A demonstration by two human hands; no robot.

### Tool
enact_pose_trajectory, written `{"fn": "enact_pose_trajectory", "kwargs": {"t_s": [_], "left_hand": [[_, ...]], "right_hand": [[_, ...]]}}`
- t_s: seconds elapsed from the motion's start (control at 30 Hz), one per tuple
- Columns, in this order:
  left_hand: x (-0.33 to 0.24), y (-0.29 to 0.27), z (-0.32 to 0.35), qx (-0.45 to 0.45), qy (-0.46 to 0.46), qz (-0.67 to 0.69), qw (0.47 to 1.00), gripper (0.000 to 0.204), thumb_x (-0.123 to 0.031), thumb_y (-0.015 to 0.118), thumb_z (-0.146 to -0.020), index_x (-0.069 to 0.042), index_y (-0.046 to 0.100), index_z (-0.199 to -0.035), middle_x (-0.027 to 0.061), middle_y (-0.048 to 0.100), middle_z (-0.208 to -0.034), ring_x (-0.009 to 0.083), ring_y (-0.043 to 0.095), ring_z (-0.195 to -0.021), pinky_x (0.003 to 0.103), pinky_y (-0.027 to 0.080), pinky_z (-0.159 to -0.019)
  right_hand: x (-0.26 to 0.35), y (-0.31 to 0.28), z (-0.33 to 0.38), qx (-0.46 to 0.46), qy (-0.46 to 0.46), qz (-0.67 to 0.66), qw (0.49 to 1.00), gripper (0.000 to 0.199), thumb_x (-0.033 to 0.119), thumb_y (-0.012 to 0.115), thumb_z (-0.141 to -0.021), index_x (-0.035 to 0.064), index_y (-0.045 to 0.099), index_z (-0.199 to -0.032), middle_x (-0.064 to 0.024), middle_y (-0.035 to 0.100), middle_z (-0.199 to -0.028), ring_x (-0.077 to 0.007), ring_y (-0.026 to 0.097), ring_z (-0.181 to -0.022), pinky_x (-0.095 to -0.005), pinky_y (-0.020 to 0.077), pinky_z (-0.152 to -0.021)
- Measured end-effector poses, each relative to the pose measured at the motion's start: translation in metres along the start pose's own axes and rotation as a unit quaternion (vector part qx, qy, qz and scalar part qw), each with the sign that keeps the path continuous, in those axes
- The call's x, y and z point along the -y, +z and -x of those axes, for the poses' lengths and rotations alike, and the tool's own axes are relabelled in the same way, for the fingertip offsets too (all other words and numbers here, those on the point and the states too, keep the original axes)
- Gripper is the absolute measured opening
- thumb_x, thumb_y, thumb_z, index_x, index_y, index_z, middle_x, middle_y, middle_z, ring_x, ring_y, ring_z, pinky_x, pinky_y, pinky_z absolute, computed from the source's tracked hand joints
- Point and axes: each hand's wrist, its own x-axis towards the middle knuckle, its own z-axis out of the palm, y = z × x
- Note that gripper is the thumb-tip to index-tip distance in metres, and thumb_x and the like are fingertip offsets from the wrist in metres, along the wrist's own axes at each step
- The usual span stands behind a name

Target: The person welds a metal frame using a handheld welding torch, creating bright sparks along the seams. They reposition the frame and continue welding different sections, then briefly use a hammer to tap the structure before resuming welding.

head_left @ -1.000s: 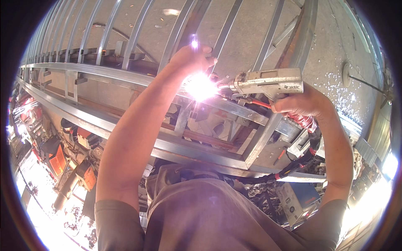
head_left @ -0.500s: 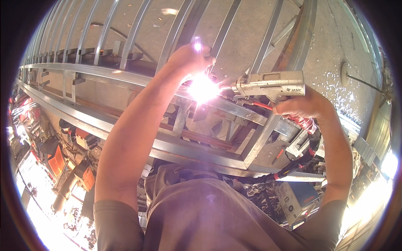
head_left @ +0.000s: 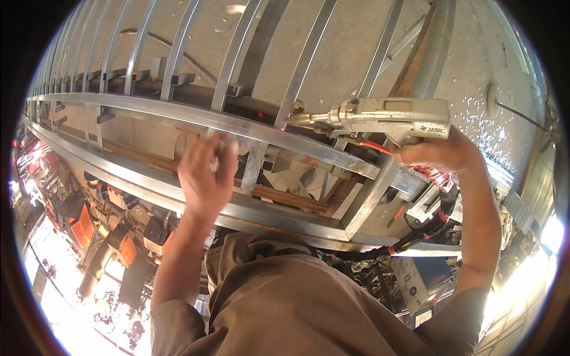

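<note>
Shirt: brown fabric fills the lower centre of the frame, nearest the camera; both bare forearms rise from it
Left hand: left hand is raised at centre left, palm away from the camera and fingers loosely curled; a small pale object shows between the fingers, too blurred to identify; whether the hand grips it or rests against the rail behind, I cannot tell
Right hand: right hand sits at right of centre, clenched around the grip of the welding gun
Welding gun: grey, boxy body held level in the upper right of centre; its tapered nozzle points left and its tip lies at the long rail; a red hose and a black cable trail down from the grip toward the lower right
Steel frame: steel frame of square tube runs from upper left to right of centre; two long rails with short uprights between them; thinner bars fan upward beyond it
Floor: concrete floor shows through the bars at the top of the frame
Clutter: orange machines and tangled gear lie at lower left, well below the frame
</note>
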Motion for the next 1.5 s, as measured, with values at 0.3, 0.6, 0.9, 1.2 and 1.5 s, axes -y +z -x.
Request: {"fn": "enact_pose_trajectory", "kwargs": {"t_s": [0.3,0.6,0.9,1.2,1.5], "left_hand": [[0.032,0.003,0.155,0.118,0.083,-0.124,0.982,0.046,-0.022,0.079,-0.084,-0.013,0.070,-0.128,0.0068,0.058,-0.124,0.0301,0.056,-0.110,0.045,0.044,-0.095],[0.047,0.021,0.167,0.065,0.100,-0.165,0.979,0.049,-0.031,0.073,-0.089,-0.013,0.069,-0.134,0.0066,0.057,-0.125,0.0283,0.054,-0.107,0.045,0.041,-0.097],[0.050,0.024,0.170,0.055,0.097,-0.161,0.981,0.052,-0.033,0.074,-0.086,-0.014,0.069,-0.134,0.0061,0.057,-0.124,0.0278,0.054,-0.105,0.046,0.041,-0.096],[0.051,0.024,0.172,0.062,0.098,-0.180,0.977,0.053,-0.033,0.074,-0.085,-0.015,0.069,-0.134,0.0050,0.057,-0.124,0.0274,0.053,-0.106,0.046,0.041,-0.097],[0.043,0.021,0.162,0.058,0.084,-0.171,0.980,0.049,-0.031,0.076,-0.087,-0.017,0.070,-0.132,0.0043,0.059,-0.124,0.0274,0.056,-0.106,0.045,0.042,-0.094]], "right_hand": [[-0.001,0.011,-0.016,0.005,0.031,0.007,0.999,0.051,0.026,0.085,-0.072,0.0032,0.075,-0.117,-0.0115,0.076,-0.101,-0.0213,0.071,-0.089,-0.0359,0.0589,-0.082],[0.005,0.010,-0.013,0.023,0.053,0.031,0.998,0.058,0.027,0.085,-0.074,0.0044,0.074,-0.126,-0.0105,0.077,-0.105,-0.0210,0.072,-0.092,-0.0356,0.0586,-0.085],[0.009,0.015,-0.012,0.008,0.042,0.043,0.998,0.047,0.023,0.082,-0.075,0.0060,0.076,-0.119,-0.0054,0.075,-0.094,-0.0162,0.069,-0.084,-0.0322,0.0564,-0.077],[0.008,0.015,-0.008,-0.003,0.026,0.037,0.999,0.045,0.021,0.082,-0.075,0.0062,0.076,-0.117,-0.0037,0.074,-0.092,-0.0145,0.068,-0.082,-0.0300,0.0554,-0.074],[-0.016,-0.015,0.035,-0.035,0.069,0.004,0.997,0.052,0.017,0.088,-0.072,0.0032,0.074,-0.120,-0.0077,0.076,-0.100,-0.0173,0.070,-0.089,-0.0319,0.0579,-0.079]]}}
